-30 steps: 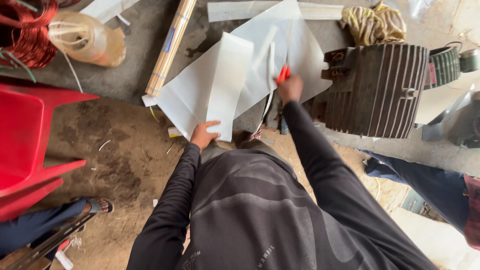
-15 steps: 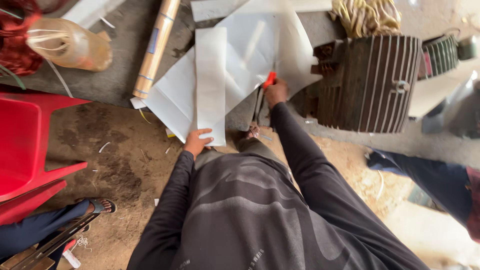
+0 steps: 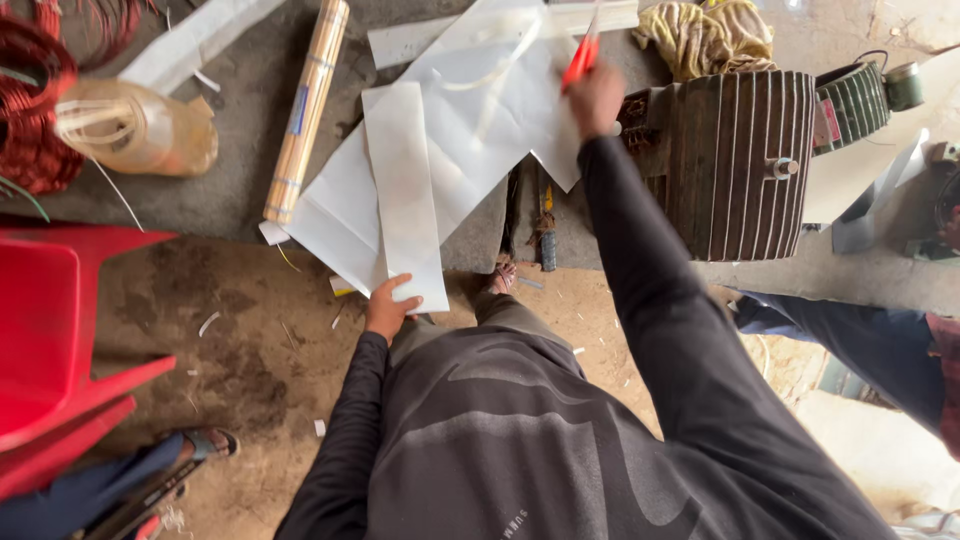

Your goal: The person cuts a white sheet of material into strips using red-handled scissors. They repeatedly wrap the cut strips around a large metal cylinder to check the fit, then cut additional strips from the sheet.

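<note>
The work happens on a low grey concrete bench (image 3: 230, 190), rough and stained, which fills the upper part of the view. Below it the floor (image 3: 230, 350) is bare brown earth with dark damp patches and small white scraps.

A large white sheet (image 3: 470, 130) lies on the bench near 12 o'clock, and a narrow white strip (image 3: 405, 190) lies over it, its lower end hanging past the bench edge. The left hand (image 3: 390, 308) is near the centre, and its fingers are closed on the lower end of the strip. The right hand (image 3: 597, 100) is at about 1 o'clock, over the upper right part of the sheet; its fingers are clenched around a red-handled tool (image 3: 580, 58), and I cannot tell which kind of tool it is.

At 2 o'clock a dark ribbed motor housing (image 3: 745, 165) stands just beside the right forearm, with a yellowish rag (image 3: 705, 35) behind it. At 11 o'clock a roll of thin bamboo-coloured sticks (image 3: 305, 110) lies along the left edge of the sheet. At 10 o'clock there are a clear plastic bottle (image 3: 135, 125) on its side and coils of copper wire (image 3: 30, 110). A red plastic chair (image 3: 60, 330) stands at 9 o'clock. Another person's leg in blue cloth (image 3: 850, 335) shows at 3 o'clock.
</note>
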